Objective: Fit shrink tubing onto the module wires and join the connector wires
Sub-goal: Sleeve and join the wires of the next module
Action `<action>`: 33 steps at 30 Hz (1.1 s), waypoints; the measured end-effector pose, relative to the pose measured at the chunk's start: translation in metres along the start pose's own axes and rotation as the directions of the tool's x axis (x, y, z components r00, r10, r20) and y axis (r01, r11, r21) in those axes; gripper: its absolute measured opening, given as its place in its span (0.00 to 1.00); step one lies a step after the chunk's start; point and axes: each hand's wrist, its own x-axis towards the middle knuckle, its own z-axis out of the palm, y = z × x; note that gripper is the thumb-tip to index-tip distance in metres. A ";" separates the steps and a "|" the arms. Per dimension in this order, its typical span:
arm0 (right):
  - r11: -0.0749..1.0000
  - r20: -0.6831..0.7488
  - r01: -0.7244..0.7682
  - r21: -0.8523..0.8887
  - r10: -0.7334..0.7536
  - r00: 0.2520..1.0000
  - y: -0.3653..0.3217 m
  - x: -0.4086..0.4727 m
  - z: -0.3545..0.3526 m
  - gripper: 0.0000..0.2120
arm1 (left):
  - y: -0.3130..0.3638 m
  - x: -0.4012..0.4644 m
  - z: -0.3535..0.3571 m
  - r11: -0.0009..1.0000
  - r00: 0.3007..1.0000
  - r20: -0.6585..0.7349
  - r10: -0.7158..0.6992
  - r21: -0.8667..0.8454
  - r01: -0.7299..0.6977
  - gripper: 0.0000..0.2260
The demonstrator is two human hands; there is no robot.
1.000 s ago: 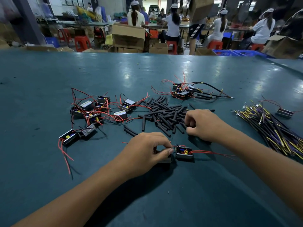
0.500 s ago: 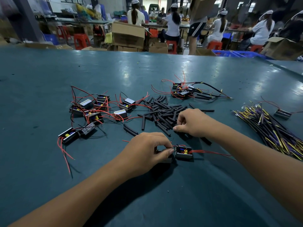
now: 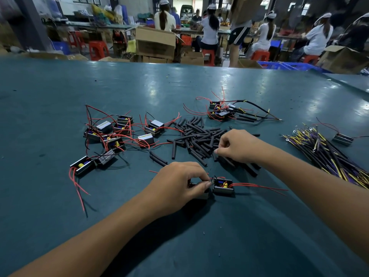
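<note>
Grip, left hand (image 3: 179, 183): we see its fingers curled down and its thumb tip pressed against a small black module (image 3: 223, 186) on the table; part of a dark block lies under the palm, and we cannot tell what that block is.
Grip, right hand (image 3: 238, 145): we see its fingers curled with thumb and forefinger together at the near edge of the tubing pile; whether a piece is pinched between them, we cannot tell.
Module wires: two red wires (image 3: 259, 186) run rightward from the held module, lying flat on the surface.
Shrink tubing (image 3: 196, 136): we find a loose heap of short black pieces between the two hands and the far modules, with a few strays just to its left.
Other modules (image 3: 115, 134): a cluster with red leads lies left of the tubing; a second group (image 3: 221, 111), joined to black leads, lies behind it.
Connector wires (image 3: 329, 154): a bundle in black, yellow and purple lies at right, with one lone module (image 3: 342, 139) just beside it.
Surface: we note a glossy teal table (image 3: 60, 92) showing pale light reflections and small dark specks.
Room: beyond the table's far edge we see cardboard boxes (image 3: 155, 42), red stools (image 3: 98, 49), blue crates and seated workers (image 3: 208, 31) in white tops and caps, backs toward us.
</note>
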 end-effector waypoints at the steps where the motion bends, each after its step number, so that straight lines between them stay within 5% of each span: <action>1: 1.000 0.005 0.002 -0.004 -0.002 1.000 -0.003 0.001 0.002 0.16 | 0.000 0.000 0.000 1.000 1.000 0.001 0.000 -0.002 0.000 0.07; 17: 0.999 0.054 -0.033 0.024 0.032 0.998 -0.005 -0.002 0.009 0.14 | 0.002 -0.001 0.000 1.000 1.000 -0.001 -0.006 0.010 0.006 0.06; 24: 0.985 0.042 0.038 0.170 -0.046 0.998 0.008 -0.018 -0.010 0.12 | 0.002 0.000 0.000 1.000 1.000 -0.002 -0.007 0.015 0.007 0.06; 30: 0.722 -0.025 0.067 0.689 -0.068 0.997 0.006 -0.049 -0.016 0.09 | 0.003 -0.001 -0.001 1.000 1.000 0.002 -0.012 0.023 0.012 0.07; 33: 0.602 -0.162 0.132 0.788 -0.005 0.987 0.010 -0.060 -0.011 0.07 | 0.003 -0.001 0.000 1.000 1.000 0.002 -0.018 0.015 0.018 0.06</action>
